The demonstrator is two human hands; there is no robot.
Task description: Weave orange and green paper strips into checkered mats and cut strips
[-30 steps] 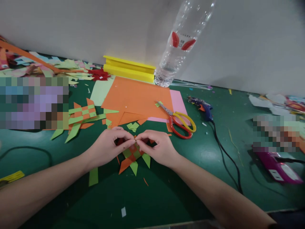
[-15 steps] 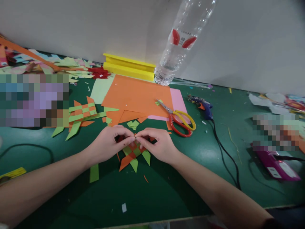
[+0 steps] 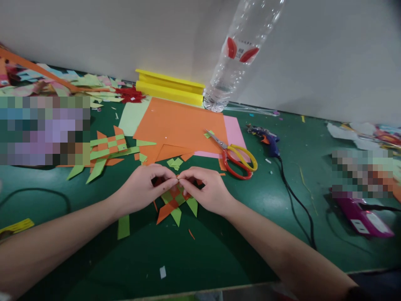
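Scissors [image 3: 223, 145] lie with their blades over an orange sheet [image 3: 175, 121], handles angled toward the person, perhaps for an easy reach. Left of the scissors and nearer, woven paper [image 3: 175, 201] sits beneath both hands. The left hand [image 3: 145, 186] and right hand [image 3: 206, 188] meet at the tips, thumbs and fingers pressed together, seemingly pinching its far end from both sides to steady it; fingers hide the exact spot. Right of the scissors rests a glue gun [image 3: 266, 140], possibly kept out of the way.

Left hand [image 3: 144, 186], right hand [image 3: 208, 188] and forearms [image 3: 79, 230] are bare — a dark sleeve edge [image 3: 355, 293] shows at the right.
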